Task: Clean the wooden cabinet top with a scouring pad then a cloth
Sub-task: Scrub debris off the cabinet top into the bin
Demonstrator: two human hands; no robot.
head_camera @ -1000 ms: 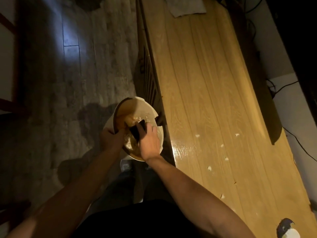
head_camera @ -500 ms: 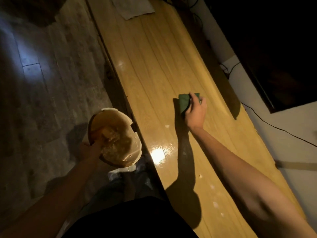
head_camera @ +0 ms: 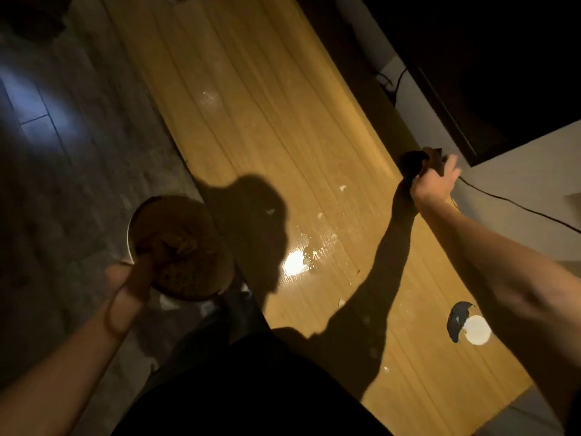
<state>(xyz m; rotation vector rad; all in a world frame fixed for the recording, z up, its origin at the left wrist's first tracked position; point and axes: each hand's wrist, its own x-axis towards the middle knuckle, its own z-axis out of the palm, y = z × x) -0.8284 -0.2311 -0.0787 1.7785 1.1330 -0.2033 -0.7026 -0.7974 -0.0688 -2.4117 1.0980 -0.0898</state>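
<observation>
The long wooden cabinet top (head_camera: 251, 127) runs from the upper left to the lower right, glossy and wet in the middle, with small white flecks on it. My right hand (head_camera: 432, 180) grips a dark scouring pad (head_camera: 415, 162) at the cabinet's back edge, close to the wall. My left hand (head_camera: 138, 275) holds a round bowl (head_camera: 176, 247) by its near rim, out over the floor beside the cabinet's front edge. The bowl has brownish wet contents. The cloth is out of view.
A white round lid and a dark scrap (head_camera: 471, 325) lie on the cabinet top at the lower right. A black cable (head_camera: 518, 209) runs along the wall behind. A dark screen (head_camera: 503, 73) hangs at the upper right. Grey plank floor (head_camera: 63, 152) lies left.
My right hand took the pad out of the bowl, set it on the cabinet top and has swept it right to the back edge. The bowl stays in my left hand.
</observation>
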